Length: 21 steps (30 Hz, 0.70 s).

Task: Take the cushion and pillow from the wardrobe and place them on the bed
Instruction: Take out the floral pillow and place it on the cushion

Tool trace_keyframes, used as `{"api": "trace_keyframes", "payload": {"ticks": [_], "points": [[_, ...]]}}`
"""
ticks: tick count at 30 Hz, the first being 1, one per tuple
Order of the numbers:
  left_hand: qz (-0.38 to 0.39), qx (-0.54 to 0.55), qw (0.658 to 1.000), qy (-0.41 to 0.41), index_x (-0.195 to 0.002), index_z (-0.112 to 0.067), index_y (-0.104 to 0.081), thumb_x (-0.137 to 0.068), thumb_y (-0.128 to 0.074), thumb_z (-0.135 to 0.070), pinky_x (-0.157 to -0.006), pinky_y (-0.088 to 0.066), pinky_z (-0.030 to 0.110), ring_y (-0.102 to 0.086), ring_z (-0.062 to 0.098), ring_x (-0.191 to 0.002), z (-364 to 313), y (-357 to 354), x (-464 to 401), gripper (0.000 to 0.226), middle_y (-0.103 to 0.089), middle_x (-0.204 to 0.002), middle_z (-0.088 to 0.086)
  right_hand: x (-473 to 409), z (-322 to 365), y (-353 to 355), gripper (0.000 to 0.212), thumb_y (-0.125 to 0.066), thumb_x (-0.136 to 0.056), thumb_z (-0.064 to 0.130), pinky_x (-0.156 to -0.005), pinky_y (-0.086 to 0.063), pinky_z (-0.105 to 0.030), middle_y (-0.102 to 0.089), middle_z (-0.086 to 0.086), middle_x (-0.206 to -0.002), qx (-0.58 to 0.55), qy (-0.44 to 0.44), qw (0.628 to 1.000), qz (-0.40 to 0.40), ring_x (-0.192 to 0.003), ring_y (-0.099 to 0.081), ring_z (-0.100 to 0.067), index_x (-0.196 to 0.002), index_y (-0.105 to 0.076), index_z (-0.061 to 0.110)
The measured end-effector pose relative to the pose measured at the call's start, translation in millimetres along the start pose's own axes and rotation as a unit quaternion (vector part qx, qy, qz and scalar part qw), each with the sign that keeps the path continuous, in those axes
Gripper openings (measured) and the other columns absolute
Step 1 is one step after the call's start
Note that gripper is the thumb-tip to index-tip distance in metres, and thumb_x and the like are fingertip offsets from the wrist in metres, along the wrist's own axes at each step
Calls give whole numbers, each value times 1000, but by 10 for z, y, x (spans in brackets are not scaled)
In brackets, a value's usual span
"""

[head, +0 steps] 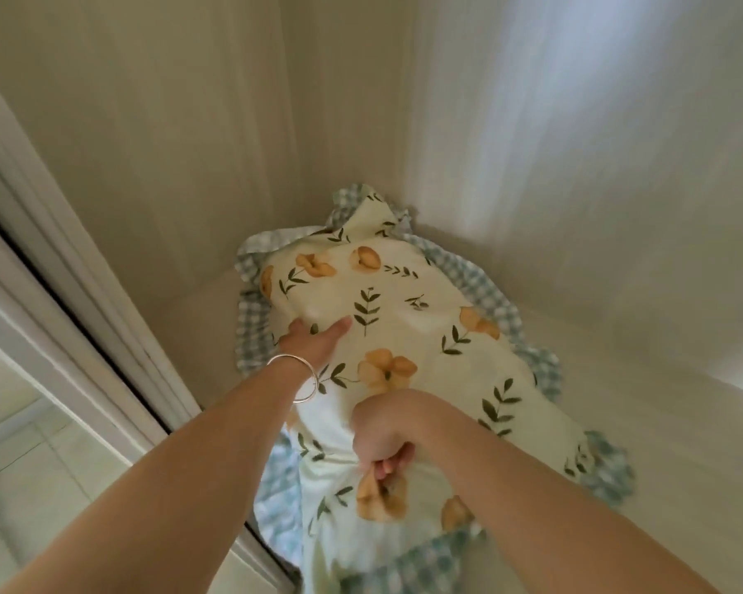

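A cream pillow printed with orange flowers and green leaves, edged with a blue-and-white checked frill, lies inside the white wardrobe, its far end in the back corner. My left hand, a silver bangle on its wrist, presses on the pillow's left side with fingers wrapped around the edge. My right hand is clenched on a bunch of the pillow's cover near its front end. No separate cushion is visible.
The wardrobe's white side and back walls close in around the pillow. The sliding-door frame and track run diagonally at the left. Pale floor tiles show at the lower left.
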<state>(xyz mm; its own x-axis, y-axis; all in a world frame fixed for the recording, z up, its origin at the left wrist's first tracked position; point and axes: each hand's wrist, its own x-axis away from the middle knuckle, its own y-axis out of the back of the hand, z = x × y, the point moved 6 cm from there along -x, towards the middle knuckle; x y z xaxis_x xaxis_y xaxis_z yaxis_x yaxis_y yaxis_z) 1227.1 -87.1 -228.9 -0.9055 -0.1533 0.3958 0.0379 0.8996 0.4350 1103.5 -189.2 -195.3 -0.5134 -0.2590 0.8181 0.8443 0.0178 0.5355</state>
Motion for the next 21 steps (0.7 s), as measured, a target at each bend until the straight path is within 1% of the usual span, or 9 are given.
{"api": "trace_keyframes", "payload": {"ticks": [3, 6, 8, 10, 13, 15, 18, 20, 21], "points": [[18, -31, 999, -9, -144, -21, -25, -29, -67, -81, -101, -44, 50, -46, 36, -124, 26, -39, 17, 136, -40, -143, 12, -26, 166, -120, 26, -47, -92, 7, -46, -40, -21, -48, -3, -60, -74, 72, 994, 36, -47, -40, -13, -66, -49, 8], [16, -68, 997, -21, -143, -20, -28, -27, -68, -78, -96, -48, 48, -50, 35, -118, 22, -89, 62, 135, -42, -139, 13, 55, 143, -150, 19, -45, -94, 7, -45, -46, -18, -55, -1, -62, -196, 142, 967, 82, -44, -47, -8, -76, -49, 10], [16, -82, 996, -27, -142, -21, -29, -29, -67, -77, -94, -50, 47, -52, 36, -117, -6, -115, 108, 132, -42, -139, 13, 133, -2, -61, 14, -45, -95, 8, -49, -49, -18, -61, -1, -66, -298, 173, 936, 76, -46, -53, -7, -88, -57, 12], [13, -101, 994, -31, -141, -21, -31, -31, -65, -78, -93, -51, 47, -53, 36, -114, -34, -129, 123, 129, -43, -138, 14, 117, -248, 170, 11, -50, -94, 14, -53, -48, -20, -63, -4, -72, -403, 155, 902, -15, -53, -54, -11, -96, -60, 10], [4, -110, 994, -26, -141, -20, -33, -30, -62, -79, -90, -52, 47, -55, 36, -111, -48, -134, 137, 129, -45, -136, 14, 29, -858, 531, 15, -48, -93, 15, -56, -44, -24, -57, -4, -68, -489, -3, 842, -229, -53, -50, -14, -83, -57, 8], [-4, -114, 993, -24, -140, -20, -34, -31, -62, -78, -92, -51, 47, -55, 36, -112, -66, -126, 151, 127, -46, -137, 14, 47, -1203, 639, 24, -45, -92, 12, -61, -43, -26, -53, -3, -70, -458, -51, 824, -330, -62, -50, -18, -69, -50, 15], [-11, -113, 993, -25, -141, -20, -34, -44, -67, -73, -94, -49, 48, -54, 36, -113, -94, -118, 187, 115, -47, -137, 14, 221, -1587, 606, 24, -47, -85, 11, -55, -38, -27, -47, -2, -67, -367, -105, 804, -455, -66, -47, -21, -62, -46, 18], [-9, -97, 995, -21, -140, -22, -34, -43, -70, -75, -94, -49, 48, -54, 35, -113, -38, -122, 181, 116, -49, -135, 12, 300, -1787, 506, 11, -53, -84, 19, -71, -45, -33, -57, -8, -89, -335, -167, 776, -508, -86, -55, -25, -87, -61, 13], [-5, -68, 998, -16, -139, -24, -35, -36, -73, -77, -94, -49, 49, -56, 34, -111, 6, -123, 189, 122, -51, -133, 10, 301, -1862, 449, 27, -57, -83, 26, -81, -46, -36, -57, -10, -106, -336, -195, 762, -518, -101, -54, -27, -106, -61, 12]]}}
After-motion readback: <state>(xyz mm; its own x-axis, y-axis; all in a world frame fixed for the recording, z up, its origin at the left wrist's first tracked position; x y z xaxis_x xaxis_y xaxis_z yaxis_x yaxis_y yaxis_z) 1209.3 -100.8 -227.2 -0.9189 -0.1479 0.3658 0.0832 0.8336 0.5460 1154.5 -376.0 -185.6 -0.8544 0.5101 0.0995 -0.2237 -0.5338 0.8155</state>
